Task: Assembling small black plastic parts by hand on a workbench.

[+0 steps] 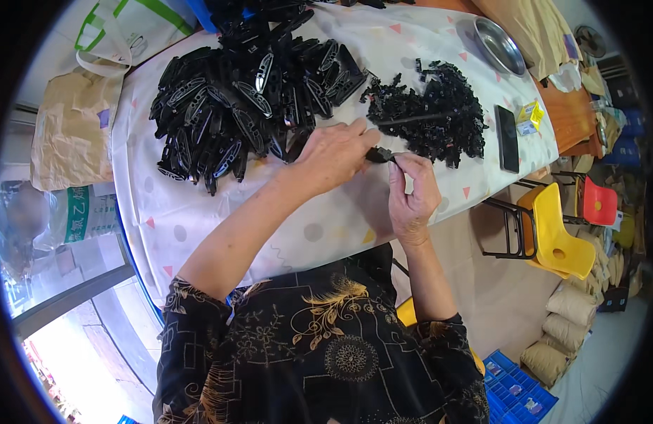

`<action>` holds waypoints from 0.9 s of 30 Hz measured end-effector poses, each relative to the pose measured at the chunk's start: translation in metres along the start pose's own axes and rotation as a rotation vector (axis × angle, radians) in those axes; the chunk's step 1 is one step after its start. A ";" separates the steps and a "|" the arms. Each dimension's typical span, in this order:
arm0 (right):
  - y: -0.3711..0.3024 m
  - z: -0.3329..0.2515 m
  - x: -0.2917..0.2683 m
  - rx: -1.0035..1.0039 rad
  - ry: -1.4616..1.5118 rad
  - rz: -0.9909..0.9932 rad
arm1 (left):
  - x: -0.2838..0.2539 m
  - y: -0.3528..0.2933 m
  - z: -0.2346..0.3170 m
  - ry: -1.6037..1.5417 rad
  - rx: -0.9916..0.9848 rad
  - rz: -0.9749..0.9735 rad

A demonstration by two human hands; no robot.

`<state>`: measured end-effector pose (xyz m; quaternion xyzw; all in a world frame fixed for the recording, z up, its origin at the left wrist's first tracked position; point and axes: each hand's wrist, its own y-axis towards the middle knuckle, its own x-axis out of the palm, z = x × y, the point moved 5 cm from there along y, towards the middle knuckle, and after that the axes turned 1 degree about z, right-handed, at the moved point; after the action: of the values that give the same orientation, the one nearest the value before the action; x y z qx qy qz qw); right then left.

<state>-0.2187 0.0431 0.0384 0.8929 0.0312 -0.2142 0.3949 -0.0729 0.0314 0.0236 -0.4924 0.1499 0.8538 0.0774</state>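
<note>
Above the near part of the cloth-covered table, both my hands meet at a small black plastic piece point(378, 155). My left hand point(335, 153) is closed on it from the left, knuckles up. My right hand point(415, 192) pinches its right end between thumb and fingertips. Its exact shape is partly hidden by my fingers. To the left spreads a big heap of long, glossy black plastic parts point(227, 113) with slotted oval frames. Just beyond my hands lies a pile of small black pieces point(446, 106). A blurred dark strip point(415, 120) crosses that pile beside my left fingertips.
A black phone point(507, 139), a small yellow box point(530, 118) and a round metal dish point(499, 46) line the table's right side. Brown paper bags point(75, 131) stand at the left. Yellow point(560, 237) and red point(599, 201) chairs and a blue crate point(517, 392) are at the right.
</note>
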 end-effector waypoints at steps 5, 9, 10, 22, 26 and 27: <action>-0.005 -0.009 -0.003 0.016 0.003 0.032 | 0.006 -0.006 0.003 0.094 0.053 0.004; -0.006 -0.016 -0.005 -0.006 -0.033 0.040 | 0.005 -0.014 -0.001 0.106 0.119 -0.007; -0.006 -0.017 -0.005 -0.015 -0.032 0.049 | 0.001 -0.018 -0.001 0.107 0.116 -0.004; -0.001 -0.045 0.006 -0.046 0.011 0.101 | 0.007 -0.064 0.009 -1.687 -0.440 0.004; 0.000 -0.050 0.005 -0.044 0.027 0.088 | 0.008 -0.064 0.017 -1.696 -0.427 0.040; -0.002 -0.050 0.005 -0.052 0.024 0.089 | 0.007 -0.064 0.018 -1.688 -0.421 0.055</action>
<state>-0.1970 0.0797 0.0650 0.8853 0.0019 -0.1847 0.4267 -0.0732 0.0975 0.0141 0.3050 -0.1068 0.9451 0.0493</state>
